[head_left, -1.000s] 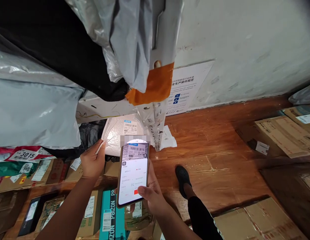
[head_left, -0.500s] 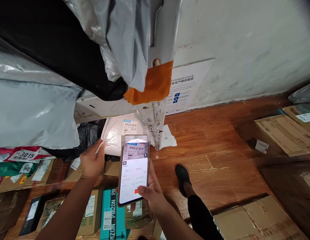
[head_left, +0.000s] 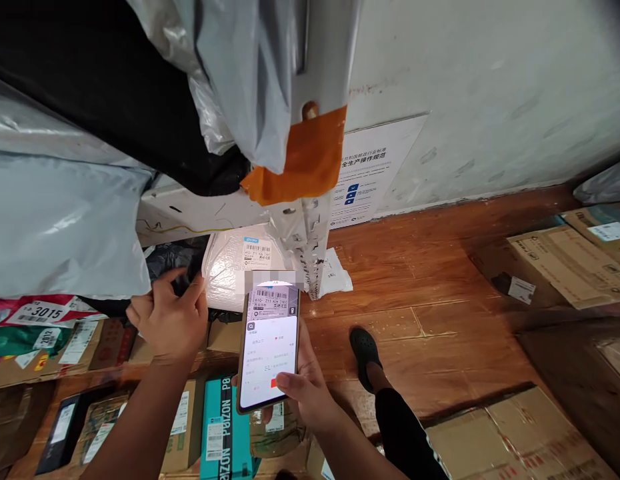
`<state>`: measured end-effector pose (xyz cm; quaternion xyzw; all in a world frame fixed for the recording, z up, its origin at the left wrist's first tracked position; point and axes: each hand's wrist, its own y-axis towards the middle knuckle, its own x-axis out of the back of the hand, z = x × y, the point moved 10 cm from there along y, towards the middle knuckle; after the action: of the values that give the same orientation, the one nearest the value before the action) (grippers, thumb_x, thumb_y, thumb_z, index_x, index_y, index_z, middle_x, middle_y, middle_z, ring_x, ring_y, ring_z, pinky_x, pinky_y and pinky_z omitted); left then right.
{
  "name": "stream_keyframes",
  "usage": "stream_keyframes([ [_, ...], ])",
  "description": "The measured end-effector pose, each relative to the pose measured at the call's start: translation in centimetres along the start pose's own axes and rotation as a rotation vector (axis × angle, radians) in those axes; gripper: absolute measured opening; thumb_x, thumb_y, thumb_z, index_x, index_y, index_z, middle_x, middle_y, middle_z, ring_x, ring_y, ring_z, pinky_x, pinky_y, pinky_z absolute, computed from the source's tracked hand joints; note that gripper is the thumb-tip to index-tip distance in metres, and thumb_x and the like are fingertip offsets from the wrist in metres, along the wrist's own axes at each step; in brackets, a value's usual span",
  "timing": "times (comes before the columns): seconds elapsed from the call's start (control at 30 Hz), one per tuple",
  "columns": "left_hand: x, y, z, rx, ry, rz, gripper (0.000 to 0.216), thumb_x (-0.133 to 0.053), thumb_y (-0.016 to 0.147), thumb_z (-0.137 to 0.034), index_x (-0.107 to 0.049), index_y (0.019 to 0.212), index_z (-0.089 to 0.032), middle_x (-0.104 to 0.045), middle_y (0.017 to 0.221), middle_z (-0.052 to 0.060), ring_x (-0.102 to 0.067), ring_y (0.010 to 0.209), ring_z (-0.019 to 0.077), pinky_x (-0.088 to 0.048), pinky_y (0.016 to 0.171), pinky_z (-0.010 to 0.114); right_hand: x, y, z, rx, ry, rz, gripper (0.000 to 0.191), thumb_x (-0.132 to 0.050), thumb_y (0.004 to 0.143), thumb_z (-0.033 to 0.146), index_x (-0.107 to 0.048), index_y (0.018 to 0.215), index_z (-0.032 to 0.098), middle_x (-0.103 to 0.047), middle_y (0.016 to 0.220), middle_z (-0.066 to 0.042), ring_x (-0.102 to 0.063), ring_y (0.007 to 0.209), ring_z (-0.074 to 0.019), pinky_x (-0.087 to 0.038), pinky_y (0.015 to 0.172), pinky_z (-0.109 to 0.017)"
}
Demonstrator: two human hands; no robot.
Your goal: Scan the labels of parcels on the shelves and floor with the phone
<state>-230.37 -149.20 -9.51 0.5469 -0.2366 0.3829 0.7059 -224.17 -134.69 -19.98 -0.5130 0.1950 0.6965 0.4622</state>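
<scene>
My right hand (head_left: 305, 380) is wrapped round a smartphone (head_left: 270, 347), its thumb resting over a red button low on the lit screen. The phone shows a camera picture of a barcode label above white fields. Just past it, a pale pink wrapped parcel (head_left: 225, 267) with a white barcode label (head_left: 257, 253) lies on the shelf, its lower right partly behind the phone. My left hand (head_left: 173, 310) is open at the parcel's left edge, fingers apart. One fingertip is close to that edge; I cannot tell if it touches. A crumpled black plastic bag (head_left: 165, 260) lies behind those fingers.
Grey and black mailing bags overhang from the upper shelf (head_left: 190, 217). A perforated metal post (head_left: 317, 260) with orange tape (head_left: 300, 163) stands right of the parcel. Below are a teal box (head_left: 225, 433) and several cartons. More cartons (head_left: 575, 267) lie right on the wooden floor.
My left hand has let go of the parcel's edge and spread its fingers, shifting slightly left towards the black bag. The phone stays almost in place in my right hand.
</scene>
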Motion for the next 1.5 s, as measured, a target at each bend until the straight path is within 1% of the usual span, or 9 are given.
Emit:
stream_keyframes([
  [0.07, -0.2, 0.0, 0.6, 0.034, 0.012, -0.021, 0.018, -0.058, 0.085, -0.028, -0.076, 0.086, -0.024, -0.069, 0.104, 0.015, -0.054, 0.084, 0.0315, -0.035, 0.066, 0.044, 0.2, -0.1, 0.0, 0.003, -0.003, 0.000, 0.082, -0.081, 0.065, 0.041, -0.034, 0.132, 0.033, -0.067, 0.110, -0.007, -0.069, 0.085, -0.0244, -0.045, 0.040, -0.021],
  [0.23, -2.5, -0.4, 2.1, 0.042, -0.136, 0.016, 0.025, -0.053, 0.088, -0.031, -0.075, 0.090, -0.020, -0.067, 0.094, 0.016, -0.053, 0.074, 0.0252, -0.031, 0.065, 0.041, 0.2, -0.1, -0.6, 0.006, -0.012, 0.035, 0.082, -0.078, 0.072, 0.040, -0.026, 0.136, 0.034, -0.071, 0.096, -0.003, -0.068, 0.061, -0.0182, -0.047, 0.043, -0.023],
  [0.4, -2.5, -0.4, 2.1, -0.014, -0.212, -0.051, 0.025, -0.053, 0.087, -0.029, -0.075, 0.088, -0.018, -0.064, 0.087, 0.015, -0.055, 0.083, 0.0273, -0.030, 0.068, 0.039, -0.2, -0.1, -1.4, 0.022, 0.014, 0.049, 0.081, -0.079, 0.070, 0.039, -0.030, 0.135, 0.033, -0.069, 0.100, -0.004, -0.068, 0.062, -0.0195, -0.048, 0.044, -0.026],
  [0.53, -2.3, -0.6, 1.9, -0.029, -0.230, -0.108, 0.027, -0.052, 0.087, -0.028, -0.076, 0.086, -0.015, -0.062, 0.086, 0.015, -0.052, 0.083, 0.0285, -0.031, 0.070, 0.039, -0.9, -0.2, -1.9, 0.030, 0.017, 0.070, 0.077, -0.080, 0.070, 0.038, -0.034, 0.132, 0.034, -0.069, 0.103, -0.004, -0.068, 0.061, -0.0175, -0.048, 0.042, -0.022],
  [0.7, -2.9, -0.8, 2.3, 0.028, -0.224, -0.072, 0.029, -0.051, 0.088, -0.030, -0.076, 0.090, -0.017, -0.060, 0.088, 0.015, -0.050, 0.084, 0.0289, -0.032, 0.072, 0.039, -1.7, -0.9, -2.5, 0.031, 0.026, 0.111, 0.076, -0.078, 0.074, 0.036, -0.031, 0.134, 0.033, -0.068, 0.108, -0.005, -0.069, 0.065, -0.0145, -0.048, 0.042, -0.017],
  [0.83, -3.1, -0.9, 2.5, 0.047, -0.216, -0.058, 0.027, -0.052, 0.088, -0.031, -0.076, 0.088, -0.018, -0.060, 0.088, 0.013, -0.051, 0.085, 0.0282, -0.033, 0.073, 0.039, -1.7, -1.7, -2.8, 0.027, 0.035, 0.110, 0.080, -0.078, 0.073, 0.038, -0.028, 0.134, 0.032, -0.069, 0.103, -0.005, -0.067, 0.060, -0.0124, -0.047, 0.042, -0.016],
  [1.07, -2.3, -0.7, 1.9, -0.005, -0.214, -0.110, 0.026, -0.053, 0.088, -0.027, -0.076, 0.089, -0.015, -0.060, 0.085, 0.014, -0.050, 0.083, 0.0276, -0.034, 0.070, 0.038, -1.3, -2.3, -3.3, 0.016, 0.041, 0.085, 0.071, -0.078, 0.073, 0.036, -0.035, 0.130, 0.031, -0.068, 0.094, -0.002, -0.063, 0.056, -0.0115, -0.044, 0.043, -0.018],
  [1.17, -2.3, -0.6, 1.8, -0.019, -0.212, -0.117, 0.025, -0.054, 0.088, -0.025, -0.076, 0.088, -0.014, -0.059, 0.085, 0.014, -0.049, 0.082, 0.0276, -0.034, 0.070, 0.039, -1.3, -2.2, -3.3, 0.016, 0.035, 0.071, 0.072, -0.080, 0.071, 0.037, -0.037, 0.128, 0.033, -0.066, 0.099, -0.001, -0.061, 0.056, -0.0103, -0.044, 0.043, -0.018],
  [1.5, -2.7, -0.8, 2.2, -0.008, -0.240, -0.111, 0.025, -0.054, 0.087, -0.027, -0.076, 0.086, -0.015, -0.059, 0.085, 0.014, -0.049, 0.083, 0.0276, -0.034, 0.071, 0.039, -1.1, -2.1, -3.2, 0.009, 0.016, 0.114, 0.072, -0.078, 0.074, 0.035, -0.033, 0.130, 0.032, -0.068, 0.093, -0.001, -0.066, 0.057, -0.0112, -0.046, 0.042, -0.015],
])
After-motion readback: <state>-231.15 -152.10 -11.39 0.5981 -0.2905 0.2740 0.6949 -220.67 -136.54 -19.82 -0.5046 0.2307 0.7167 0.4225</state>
